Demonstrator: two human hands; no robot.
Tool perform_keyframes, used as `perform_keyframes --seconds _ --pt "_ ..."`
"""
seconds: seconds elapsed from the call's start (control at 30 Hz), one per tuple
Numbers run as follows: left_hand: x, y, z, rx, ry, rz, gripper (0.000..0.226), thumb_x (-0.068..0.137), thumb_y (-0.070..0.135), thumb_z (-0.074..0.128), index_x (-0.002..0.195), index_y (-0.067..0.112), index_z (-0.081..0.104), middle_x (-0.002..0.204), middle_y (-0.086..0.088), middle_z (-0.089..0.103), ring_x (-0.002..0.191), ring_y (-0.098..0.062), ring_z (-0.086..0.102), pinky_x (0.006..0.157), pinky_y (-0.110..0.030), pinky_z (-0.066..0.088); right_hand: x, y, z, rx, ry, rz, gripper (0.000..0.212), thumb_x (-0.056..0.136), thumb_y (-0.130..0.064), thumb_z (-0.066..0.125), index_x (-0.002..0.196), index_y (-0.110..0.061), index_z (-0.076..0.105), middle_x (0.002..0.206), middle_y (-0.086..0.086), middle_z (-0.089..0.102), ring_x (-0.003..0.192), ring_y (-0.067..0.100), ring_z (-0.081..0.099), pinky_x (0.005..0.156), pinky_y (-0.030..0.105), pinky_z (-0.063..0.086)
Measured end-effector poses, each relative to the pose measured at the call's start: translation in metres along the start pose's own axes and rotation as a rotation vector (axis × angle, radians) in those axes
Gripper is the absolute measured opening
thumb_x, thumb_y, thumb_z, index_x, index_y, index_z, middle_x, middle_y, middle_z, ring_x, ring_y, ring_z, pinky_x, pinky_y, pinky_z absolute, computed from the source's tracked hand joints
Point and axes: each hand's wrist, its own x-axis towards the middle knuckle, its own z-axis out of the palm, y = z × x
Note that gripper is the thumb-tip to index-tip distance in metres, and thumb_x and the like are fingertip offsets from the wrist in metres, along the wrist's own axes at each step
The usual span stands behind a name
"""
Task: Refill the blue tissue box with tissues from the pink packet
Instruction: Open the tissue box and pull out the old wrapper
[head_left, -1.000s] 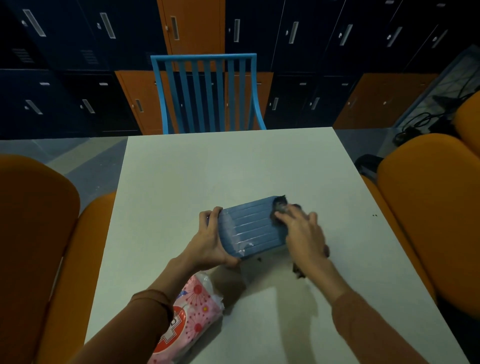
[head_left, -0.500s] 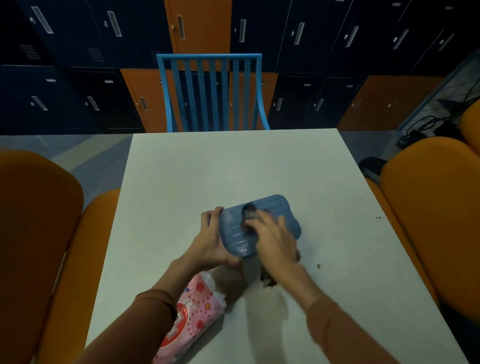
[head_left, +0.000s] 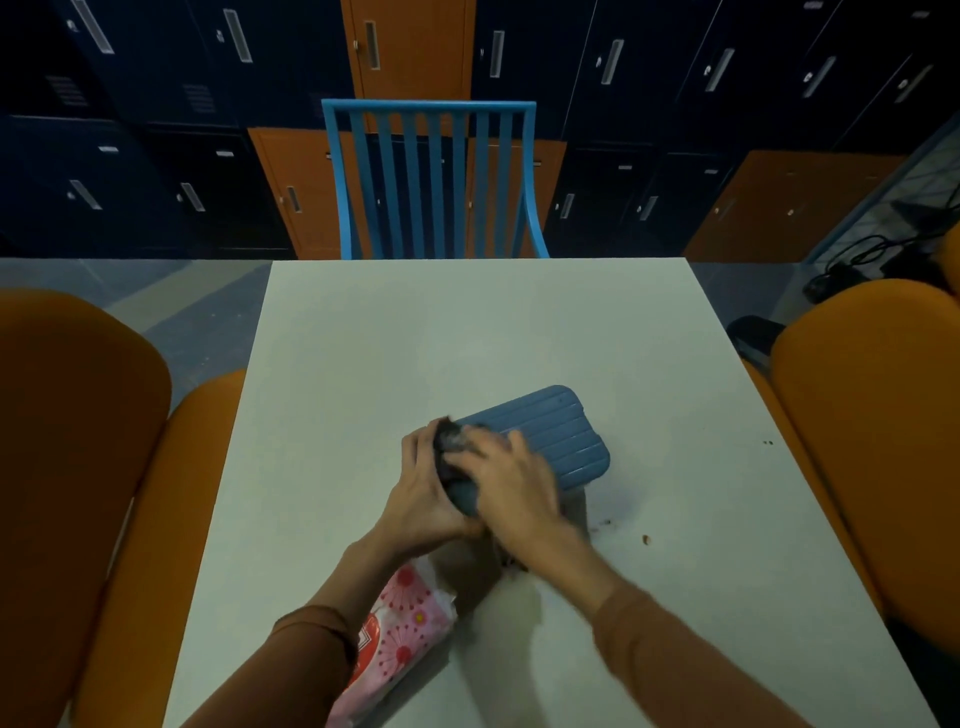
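The blue ribbed tissue box (head_left: 556, 441) lies on the white table (head_left: 467, 332), tilted with its far end to the right. My left hand (head_left: 421, 493) grips its near left end. My right hand (head_left: 509, 483) presses a dark crumpled wad (head_left: 451, 435) against the box's left top. The pink flowered tissue packet (head_left: 400, 639) lies near the table's front edge, partly under my left forearm.
Small dark crumbs (head_left: 605, 525) and a brown speck (head_left: 647, 540) lie right of the box. Orange chairs stand at the left (head_left: 78, 467) and right (head_left: 872, 415). A blue slatted chair (head_left: 431, 176) stands at the far side, with lockers behind it.
My right hand has slid the dark wad from the box's right end across its top to the left end. The left hand has kept its hold.
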Motion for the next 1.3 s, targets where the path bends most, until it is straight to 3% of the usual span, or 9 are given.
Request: perform_keyframes --seconds 0.2,0.33,0.4,0.5,0.63,0.8,1.0,1.1,1.3 --pt "-0.002 0.003 0.006 -0.131 0.034 -0.092 0.133 0.036 0.047 0.089 0.143 0.028 0.013 0.13 0.017 0.022 0.113 0.008 0.038 0.086 -0.006 0.04 0.046 0.07 -0.013 0.013 -0.007 0.362 0.044 0.092 -0.008 0.042 0.132 -0.025 0.05 0.14 0.003 0.039 0.116 0.026 0.035 0.095 0.038 0.037" --pt "-0.003 0.004 0.007 -0.093 0.062 -0.063 0.13 0.04 0.055 0.08 0.146 0.019 0.014 0.133 0.011 0.022 0.117 0.002 0.033 0.091 -0.008 0.035 0.03 0.015 0.01 -0.15 0.043 0.113 0.055 0.084 -0.017 0.065 0.134 -0.018 0.044 0.146 0.004 0.034 0.107 0.03 0.044 0.078 0.038 0.046" --pt "-0.002 -0.001 0.008 -0.036 0.059 0.025 0.1 0.059 0.055 0.067 0.14 0.01 0.028 0.127 0.002 0.028 0.116 -0.005 0.031 0.096 -0.014 0.039 0.008 -0.014 0.022 -0.083 0.011 -0.045 0.065 0.074 -0.018 0.076 0.133 -0.017 0.049 0.146 0.004 0.04 0.099 0.028 0.051 0.071 0.036 0.049" --pt "-0.004 -0.002 0.007 -0.035 0.067 0.05 0.09 0.056 0.053 0.07 0.133 0.022 0.033 0.122 0.002 0.031 0.113 -0.005 0.033 0.096 -0.015 0.04 -0.008 -0.001 0.02 -0.024 -0.034 -0.182 0.07 0.071 -0.007 0.076 0.135 -0.02 0.05 0.144 0.0 0.047 0.091 0.023 0.052 0.067 0.033 0.05" --pt "-0.002 0.0 0.01 -0.224 0.061 -0.058 0.128 0.039 0.039 0.092 0.141 0.032 0.014 0.135 0.01 0.022 0.117 0.018 0.033 0.092 0.001 0.035 0.018 0.059 -0.008 0.043 0.058 0.047 0.067 0.087 0.002 0.053 0.143 -0.03 0.036 0.146 -0.01 0.042 0.097 0.023 0.046 0.063 0.032 0.044" --pt "-0.004 -0.006 0.018 -0.26 0.01 -0.09 0.145 0.046 0.031 0.094 0.15 0.025 -0.007 0.135 0.014 0.017 0.124 -0.002 0.032 0.104 -0.017 0.034 0.041 0.052 -0.006 0.136 0.092 0.239 0.051 0.095 -0.021 0.046 0.145 -0.019 0.033 0.141 -0.004 0.047 0.111 0.027 0.042 0.074 0.036 0.043" --pt "-0.004 -0.012 0.017 -0.165 0.062 0.063 0.125 0.054 0.044 0.082 0.146 0.006 0.008 0.142 0.0 0.018 0.135 -0.002 0.023 0.115 -0.019 0.022 0.019 -0.016 0.012 0.161 0.042 -0.006 0.053 0.092 -0.006 0.05 0.143 -0.012 0.037 0.149 0.006 0.039 0.106 0.025 0.046 0.09 0.033 0.045" --pt "-0.009 -0.012 0.018 -0.199 0.109 0.056 0.114 0.055 0.036 0.083 0.143 0.015 0.013 0.138 0.005 0.025 0.133 0.0 0.029 0.11 -0.015 0.028 0.001 -0.019 0.011 0.186 -0.017 -0.085 0.053 0.091 -0.001 0.05 0.141 -0.017 0.043 0.15 0.001 0.038 0.112 0.022 0.045 0.097 0.028 0.043" --pt "-0.003 -0.007 0.014 -0.233 0.066 -0.005 0.125 0.042 0.036 0.089 0.141 0.024 0.015 0.134 0.011 0.024 0.123 0.007 0.033 0.091 -0.002 0.038 0.014 0.08 -0.026 -0.017 0.04 0.182 0.064 0.077 0.016 0.042 0.121 -0.028 0.055 0.133 -0.009 0.053 0.098 0.022 0.04 0.069 0.038 0.047"
